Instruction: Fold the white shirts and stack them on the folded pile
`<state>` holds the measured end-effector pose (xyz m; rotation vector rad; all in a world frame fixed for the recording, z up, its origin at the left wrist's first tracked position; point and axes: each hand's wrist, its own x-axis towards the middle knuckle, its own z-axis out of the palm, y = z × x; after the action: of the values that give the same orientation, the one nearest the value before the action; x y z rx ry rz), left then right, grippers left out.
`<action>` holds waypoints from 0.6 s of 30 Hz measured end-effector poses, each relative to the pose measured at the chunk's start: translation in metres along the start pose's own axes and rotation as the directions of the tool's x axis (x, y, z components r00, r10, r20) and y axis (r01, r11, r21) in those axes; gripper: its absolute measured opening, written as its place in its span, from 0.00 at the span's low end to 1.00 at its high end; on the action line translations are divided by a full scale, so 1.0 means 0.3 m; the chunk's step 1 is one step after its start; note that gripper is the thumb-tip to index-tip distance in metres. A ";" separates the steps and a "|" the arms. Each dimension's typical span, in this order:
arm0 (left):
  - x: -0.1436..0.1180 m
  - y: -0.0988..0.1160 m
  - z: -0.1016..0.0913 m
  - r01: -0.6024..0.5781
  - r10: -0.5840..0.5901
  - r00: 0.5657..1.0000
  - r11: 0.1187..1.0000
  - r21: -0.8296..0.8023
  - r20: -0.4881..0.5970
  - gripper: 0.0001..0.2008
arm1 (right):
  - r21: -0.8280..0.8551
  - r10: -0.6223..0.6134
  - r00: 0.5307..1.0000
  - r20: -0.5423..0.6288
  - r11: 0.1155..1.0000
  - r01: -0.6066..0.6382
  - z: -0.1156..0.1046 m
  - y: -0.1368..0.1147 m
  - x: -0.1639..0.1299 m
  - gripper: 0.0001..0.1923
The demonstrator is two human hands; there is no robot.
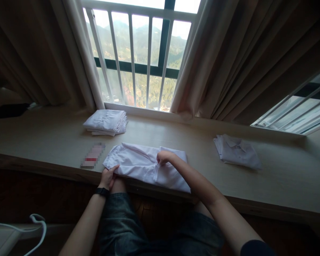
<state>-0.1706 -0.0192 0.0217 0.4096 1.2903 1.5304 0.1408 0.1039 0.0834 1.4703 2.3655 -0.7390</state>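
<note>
A white garment (137,161), partly folded into a long shape, lies along the front edge of the wooden ledge, its gathered end to the left. My left hand (109,177) grips its near left corner, thumb on top and the other fingers underneath, partly hidden. Toward the garment's right half, my right hand (165,157) is closed in a pinch on the cloth beside a crosswise fold. Wrinkles run between the two hands.
A stack of folded white clothes (106,122) sits at the back left, with a blurred-out flat object (93,155) in front. One folded white collared shirt (237,151) lies on the right of the ledge (285,181). Curtains (215,53) frame the barred window. A white cable (41,227) curls at lower left.
</note>
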 end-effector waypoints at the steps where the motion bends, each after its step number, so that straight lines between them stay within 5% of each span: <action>1: -0.002 0.001 0.001 -0.005 0.005 1.000 1.000 0.002 0.000 0.26 | -0.033 -0.007 1.000 0.028 0.999 0.008 -0.002 0.000 -0.004 0.12; 6: -0.011 0.006 0.004 -0.002 0.002 1.000 1.000 0.001 -0.009 0.27 | -0.204 -0.066 0.994 0.089 0.975 0.083 -0.037 0.001 -0.026 0.17; 18: -0.005 0.000 -0.001 0.001 -0.001 1.000 1.000 0.005 -0.008 0.27 | -0.238 -0.121 0.985 0.122 0.960 0.147 -0.094 -0.065 -0.051 0.19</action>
<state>-0.1702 -0.0208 0.0222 0.4063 1.3012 1.5297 0.1318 0.1006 0.1198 1.1507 2.3926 -0.5161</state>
